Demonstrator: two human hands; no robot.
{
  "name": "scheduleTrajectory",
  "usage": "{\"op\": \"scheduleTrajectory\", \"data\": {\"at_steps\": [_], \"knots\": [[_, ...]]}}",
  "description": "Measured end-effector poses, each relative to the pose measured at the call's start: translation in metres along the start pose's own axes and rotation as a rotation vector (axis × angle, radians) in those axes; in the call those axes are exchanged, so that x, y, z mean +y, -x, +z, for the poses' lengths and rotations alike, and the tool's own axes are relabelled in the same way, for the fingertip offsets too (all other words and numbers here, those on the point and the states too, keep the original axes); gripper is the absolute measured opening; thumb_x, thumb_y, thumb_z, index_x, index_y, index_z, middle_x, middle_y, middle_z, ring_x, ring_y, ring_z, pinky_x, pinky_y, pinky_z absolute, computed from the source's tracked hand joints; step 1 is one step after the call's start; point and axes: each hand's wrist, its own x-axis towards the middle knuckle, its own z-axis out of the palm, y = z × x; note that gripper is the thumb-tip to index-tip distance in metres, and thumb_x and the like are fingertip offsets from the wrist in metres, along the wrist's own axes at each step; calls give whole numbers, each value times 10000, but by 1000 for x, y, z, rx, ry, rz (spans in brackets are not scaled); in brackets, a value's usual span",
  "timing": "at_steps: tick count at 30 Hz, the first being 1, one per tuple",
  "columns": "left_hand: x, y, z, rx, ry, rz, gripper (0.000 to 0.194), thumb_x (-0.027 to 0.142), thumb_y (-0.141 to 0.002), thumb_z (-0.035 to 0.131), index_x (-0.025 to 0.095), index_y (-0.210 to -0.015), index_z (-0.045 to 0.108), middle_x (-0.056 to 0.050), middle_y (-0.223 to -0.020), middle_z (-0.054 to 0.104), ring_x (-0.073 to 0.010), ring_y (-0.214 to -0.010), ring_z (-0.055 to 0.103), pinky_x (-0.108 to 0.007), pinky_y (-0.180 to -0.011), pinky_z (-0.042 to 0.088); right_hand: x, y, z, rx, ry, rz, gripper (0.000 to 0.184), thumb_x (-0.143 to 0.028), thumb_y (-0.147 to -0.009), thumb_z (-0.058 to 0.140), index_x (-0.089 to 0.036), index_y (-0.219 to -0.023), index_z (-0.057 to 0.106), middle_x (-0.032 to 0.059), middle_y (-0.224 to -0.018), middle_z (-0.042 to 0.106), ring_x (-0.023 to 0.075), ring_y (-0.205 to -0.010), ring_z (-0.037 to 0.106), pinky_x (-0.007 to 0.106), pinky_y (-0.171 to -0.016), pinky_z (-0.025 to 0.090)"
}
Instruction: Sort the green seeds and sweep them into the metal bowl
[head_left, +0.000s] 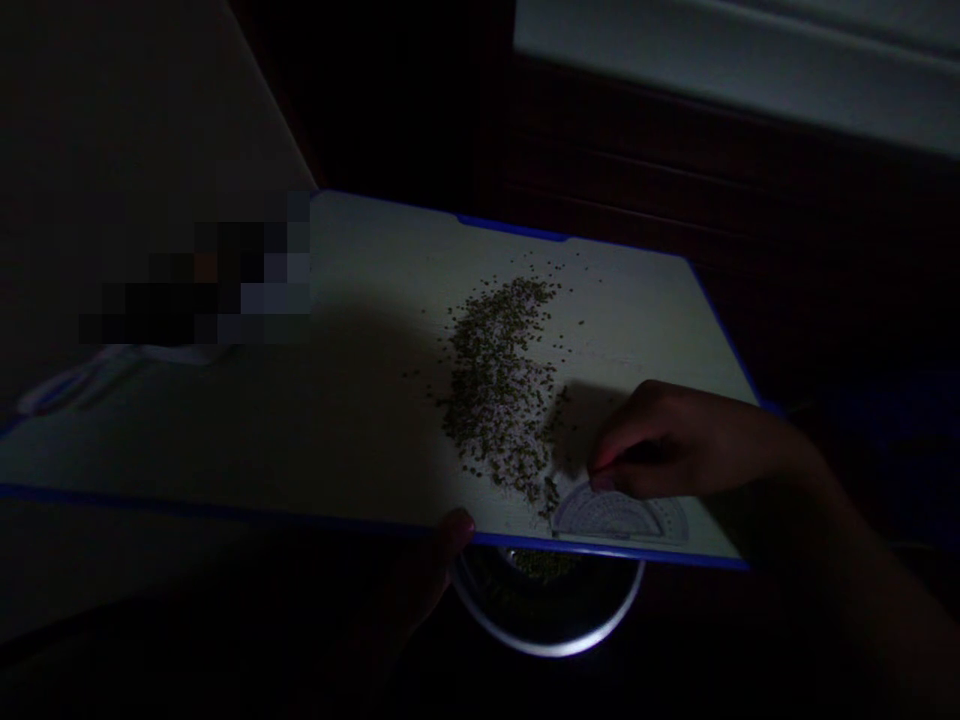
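Dim light is being cast over the room, and little is being shown around the white board (360,440) with its blue edging. Small green grains (495,380) are being spread across the board's middle in a loose patch. Some grains are already being held in the bowl (555,650) beneath the near edge, while a larger visible share is being left on the board (how full the bowl is cannot be told).

By the right hand (697,440), nearly closed, a clear protractor (611,515) is being pinched between thumb and fingers at its curved side. It is being kept flat at the near edge, just right of the patch; its long axis is being aligned with that edge, left to right, and its curve is being pointed away from the person. By the left hand (435,570), the near edge is being touched with the thumb on top; how far its hidden fingers are being curled cannot be told.
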Motion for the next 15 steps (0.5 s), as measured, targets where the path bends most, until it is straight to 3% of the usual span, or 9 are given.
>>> {"op": "scheduleTrajectory", "data": {"at_steps": [5, 9, 15], "knots": [[0, 1, -3, 23, 1, -33, 345, 472, -776, 662, 227, -1016, 699, -67, -1178, 779, -335, -1362, 537, -359, -1128, 392, 0, -3, 1, -14, -7, -16, 211, -275, -933, 635, -114, -911, 771, 23, -708, 706, 90, -581, 579, 185, -566, 428], [-3, -1, -4, 32, -4, -19, 359, 448, -764, 663, 215, -1034, 701, -86, -1202, 768, -357, -1397, 494, -404, -1166, 345, 1, -2, 1, -35, -16, -22, 194, -254, -933, 632, -115, -916, 767, 18, -706, 694, 87, -578, 570, 185, -566, 421], [-6, -4, -2, 16, -11, -4, 376, 467, -789, 635, 198, -1044, 699, -97, -1175, 779, -375, -1313, 574, -452, -1113, 424, -2, -3, 2, -22, -10, -56, 220, -264, -938, 626, -100, -895, 766, 34, -704, 702, 87, -574, 573, 191, -564, 422]]}}
